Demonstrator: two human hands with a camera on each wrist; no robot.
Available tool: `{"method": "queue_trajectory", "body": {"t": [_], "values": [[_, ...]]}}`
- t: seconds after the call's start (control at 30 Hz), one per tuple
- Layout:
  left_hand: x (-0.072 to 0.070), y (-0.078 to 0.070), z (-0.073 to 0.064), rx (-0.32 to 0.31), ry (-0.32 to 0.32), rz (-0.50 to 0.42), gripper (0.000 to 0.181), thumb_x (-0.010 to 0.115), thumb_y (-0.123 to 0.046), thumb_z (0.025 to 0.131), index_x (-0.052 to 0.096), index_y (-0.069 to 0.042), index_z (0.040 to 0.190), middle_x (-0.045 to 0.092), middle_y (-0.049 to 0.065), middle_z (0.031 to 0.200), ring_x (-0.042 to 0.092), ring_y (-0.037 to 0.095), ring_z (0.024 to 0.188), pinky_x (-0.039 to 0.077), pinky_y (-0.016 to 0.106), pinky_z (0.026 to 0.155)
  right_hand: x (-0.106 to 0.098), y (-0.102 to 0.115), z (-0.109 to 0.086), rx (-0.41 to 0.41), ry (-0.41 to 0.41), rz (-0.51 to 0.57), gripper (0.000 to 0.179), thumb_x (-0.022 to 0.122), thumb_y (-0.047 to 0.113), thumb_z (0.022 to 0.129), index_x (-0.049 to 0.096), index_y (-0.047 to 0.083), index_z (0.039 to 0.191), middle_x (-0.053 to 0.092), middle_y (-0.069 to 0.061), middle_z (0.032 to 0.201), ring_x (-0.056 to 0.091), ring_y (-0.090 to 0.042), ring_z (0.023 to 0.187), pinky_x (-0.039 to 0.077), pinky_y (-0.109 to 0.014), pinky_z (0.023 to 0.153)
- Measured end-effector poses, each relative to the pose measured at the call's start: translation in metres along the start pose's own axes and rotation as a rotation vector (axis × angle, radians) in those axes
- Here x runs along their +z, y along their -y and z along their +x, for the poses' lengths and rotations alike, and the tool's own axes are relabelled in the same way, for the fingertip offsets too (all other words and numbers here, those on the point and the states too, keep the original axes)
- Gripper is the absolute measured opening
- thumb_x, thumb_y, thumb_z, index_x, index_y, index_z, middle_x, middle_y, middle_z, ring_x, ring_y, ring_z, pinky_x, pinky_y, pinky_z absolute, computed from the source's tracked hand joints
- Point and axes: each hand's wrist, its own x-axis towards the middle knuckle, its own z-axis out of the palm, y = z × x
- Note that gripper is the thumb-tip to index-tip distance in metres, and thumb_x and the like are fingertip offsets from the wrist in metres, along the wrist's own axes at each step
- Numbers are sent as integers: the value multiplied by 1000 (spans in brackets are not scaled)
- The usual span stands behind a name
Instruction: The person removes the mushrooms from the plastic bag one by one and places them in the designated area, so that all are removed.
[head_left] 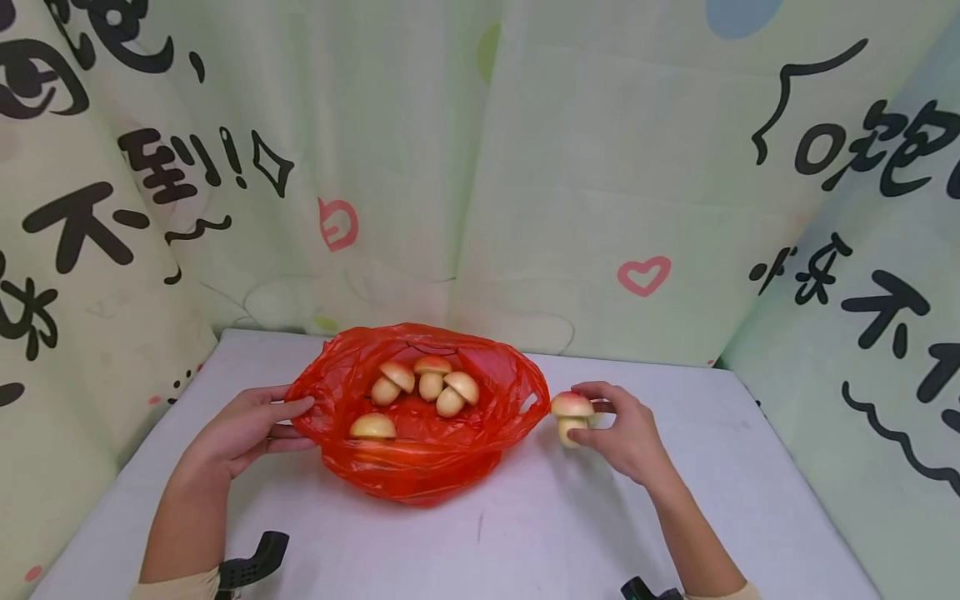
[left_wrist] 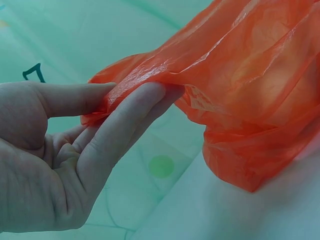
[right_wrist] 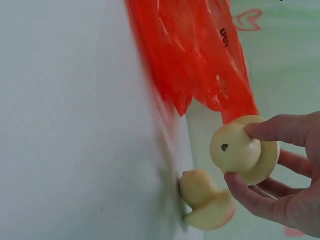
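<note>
A red plastic bag (head_left: 420, 475) lies with its mouth spread wide, and several toy mushrooms (head_left: 372, 427) with tan-red caps show inside it. My left hand (head_left: 251, 429) pinches the bag's left rim between thumb and fingers; the left wrist view shows the thin red film (left_wrist: 135, 82) in that pinch. Just off the bag's right rim, my right hand (head_left: 618, 429) holds a toy mushroom (head_left: 572, 406) upright, cap on top. In the right wrist view the held mushroom (right_wrist: 235, 150) shows its round stem end. Below it, another mushroom (right_wrist: 205, 200) lies on the table, mostly hidden by my hand in the head view.
The white table (head_left: 480, 550) runs back to a pale green curtain (head_left: 600, 167) with black lettering and pink hearts. Curtain panels also close in the left and right sides. A black strap device (head_left: 255, 562) sits on my left wrist.
</note>
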Motion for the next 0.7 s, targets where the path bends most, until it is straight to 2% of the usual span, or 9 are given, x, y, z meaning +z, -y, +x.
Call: {"method": "queue_trajectory", "body": {"t": [0.4,0.57,0.7], "values": [[-1,1,1,-14,-6,5,69,61,-30,107,32,6,158,76,0,105,80,22,90,65,34,82,6,-12,0,40,9,-33,58,86,12,84,64,11,138,61,-18,136,60,-39,123,65,-40,80],[-2,1,0,-16,-9,4,69,62,-30,106,32,6,158,77,0,105,80,22,90,65,34,82,9,-13,1,50,9,-63,58,87,10,83,65,11,137,61,-18,133,60,-39,121,65,-42,81],[-1,2,1,-11,-3,-1,69,62,-30,106,33,7,157,77,0,105,80,23,90,65,34,82,11,-13,-1,91,22,-98,59,88,12,81,65,9,136,61,-18,128,61,-39,120,65,-43,83]]}}
